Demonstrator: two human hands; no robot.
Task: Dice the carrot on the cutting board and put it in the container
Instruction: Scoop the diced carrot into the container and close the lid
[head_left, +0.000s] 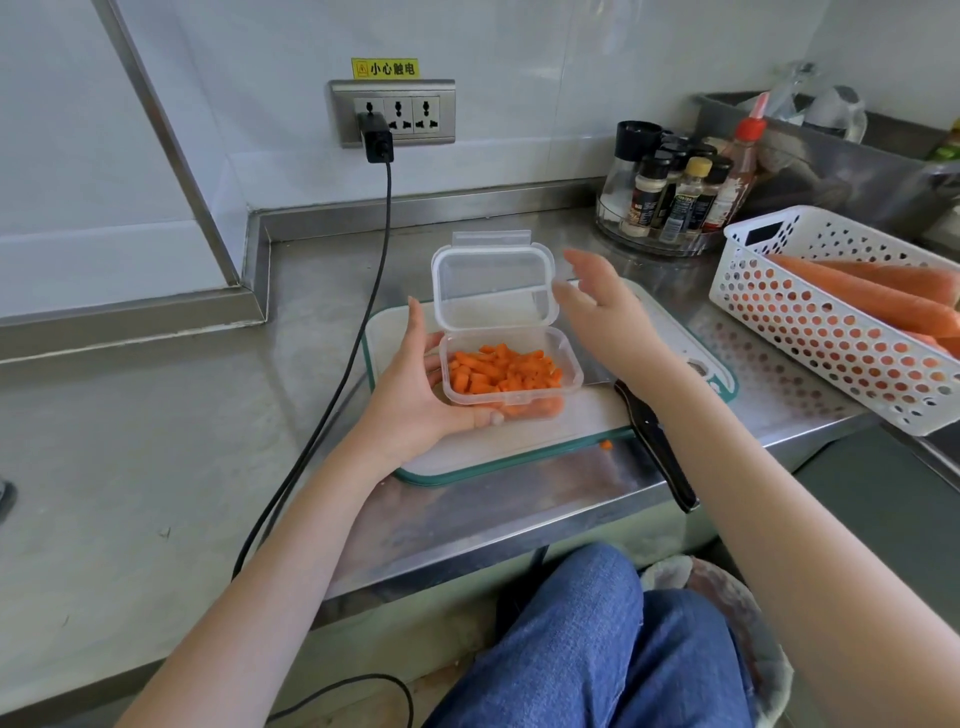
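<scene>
While the left hand (415, 395) cradles the container (511, 376) — lid up — the right hand (597, 306) hovers slack.

Clear plastic container (511, 376), small and rectangular, hinged lid (493, 288) standing open and upright at its far side, sits over the white cutting board (587, 415) with the teal rim. Diced carrot (501, 370) fills its base, short orange sticks and cubes in a loose heap. One stray carrot bit (605, 445) lies at the board's near edge.
</scene>
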